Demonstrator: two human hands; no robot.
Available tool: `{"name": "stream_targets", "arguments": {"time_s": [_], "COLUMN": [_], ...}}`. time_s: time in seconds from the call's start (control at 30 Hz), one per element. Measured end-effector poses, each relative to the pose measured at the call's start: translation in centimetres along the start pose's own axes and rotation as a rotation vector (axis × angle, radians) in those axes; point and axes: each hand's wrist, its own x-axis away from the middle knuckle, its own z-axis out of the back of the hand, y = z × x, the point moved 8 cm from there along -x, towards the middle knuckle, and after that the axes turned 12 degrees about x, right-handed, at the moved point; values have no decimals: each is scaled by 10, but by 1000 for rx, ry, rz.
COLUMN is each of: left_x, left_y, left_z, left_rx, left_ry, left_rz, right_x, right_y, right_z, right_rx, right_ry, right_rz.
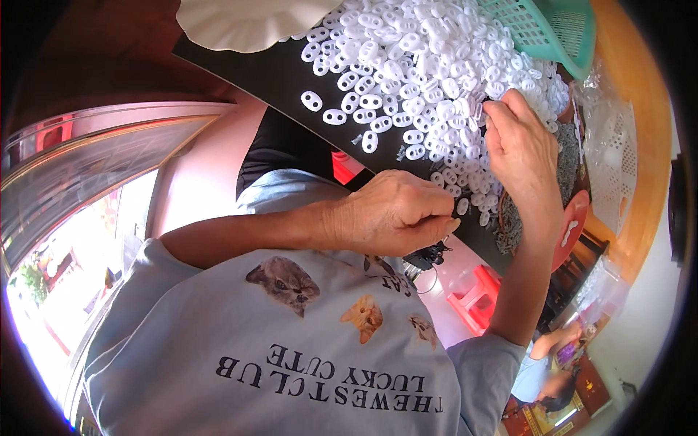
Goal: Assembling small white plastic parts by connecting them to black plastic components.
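A heap of small white oval plastic pieces with two holes (436, 65) covers much of the dark tabletop (243, 69). My right hand (523, 142) is at the heap's right side, thumb and forefinger pinched at one upright white piece. Close to my body at the table's near edge, my left hand (403, 211) is closed with the thumb against the curled forefinger; whatever it holds is hidden. Below it a bundle of black strands (429, 256) shows. Small metal springs (400, 152) lie at the heap's near edge.
A scalloped white dish (254, 22) and a green plastic basket (560, 33) stand behind. Grey cord (510, 225) lies right of the heap, near a round red thing (572, 229). A red stool (476, 298) is on the floor. Another person (542, 370) sits at lower right.
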Motion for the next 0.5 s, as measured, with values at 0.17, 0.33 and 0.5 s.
{"name": "stream_targets", "arguments": {"time_s": [0.17, 0.33, 0.5], "left_x": [1, 2, 1], "left_y": [2, 2, 6], "left_z": [0, -2, 6], "left_rx": [-23, -23, 113], "left_ry": [12, 0, 48], "left_rz": [-28, -10, 55], "right_x": [0, -1, 8], "right_y": [-1, -1, 8], "right_z": [-1, -1, 11], "right_rx": [45, 60, -303], "right_ry": [6, 77, 143], "right_rz": [36, 38, -75]}}
